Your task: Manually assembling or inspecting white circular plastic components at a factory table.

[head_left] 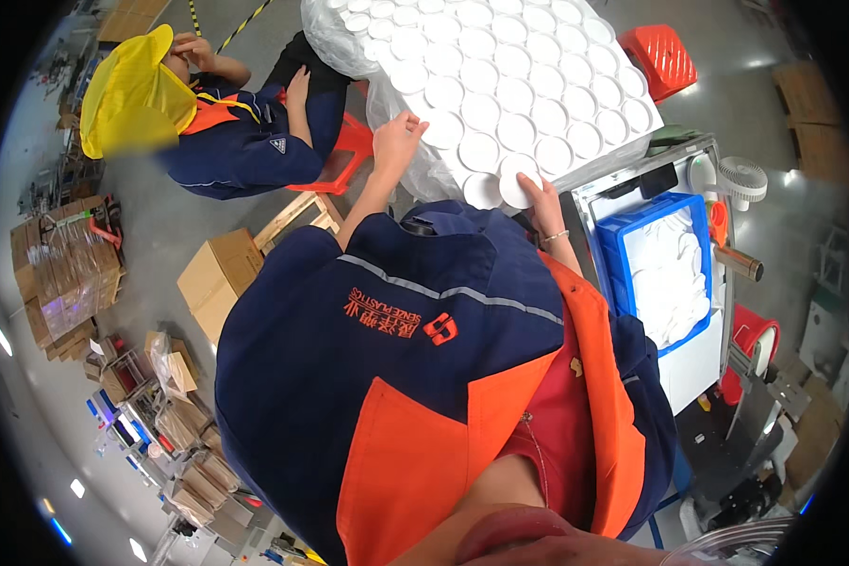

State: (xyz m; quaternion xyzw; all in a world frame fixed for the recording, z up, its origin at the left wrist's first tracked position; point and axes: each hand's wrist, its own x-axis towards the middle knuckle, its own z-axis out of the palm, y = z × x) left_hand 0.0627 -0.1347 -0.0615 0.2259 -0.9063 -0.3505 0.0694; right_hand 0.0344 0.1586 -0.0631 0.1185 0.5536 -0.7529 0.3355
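Observation:
Rows of white round lids (514,95) cover the top of a wide white stack or box, with clear plastic bagging hanging around its left side. At the near edge, my right hand (541,203) grips one white round lid (516,182) by its rim, thumb on top. That lid overlaps its neighbour on the left. My left hand (399,146) is at the left edge of the rows, its thumb and fingertips pinched together beside a lid. Whether anything small is between those fingertips is too fine to see.
A blue crate (613,255) of white pieces sits on a bench to the right, near a small white fan (742,179). A red stool (658,62) stands far right. Left, a person in a yellow cap (127,94) sits on a red stool (351,151), near a cardboard box (219,274).

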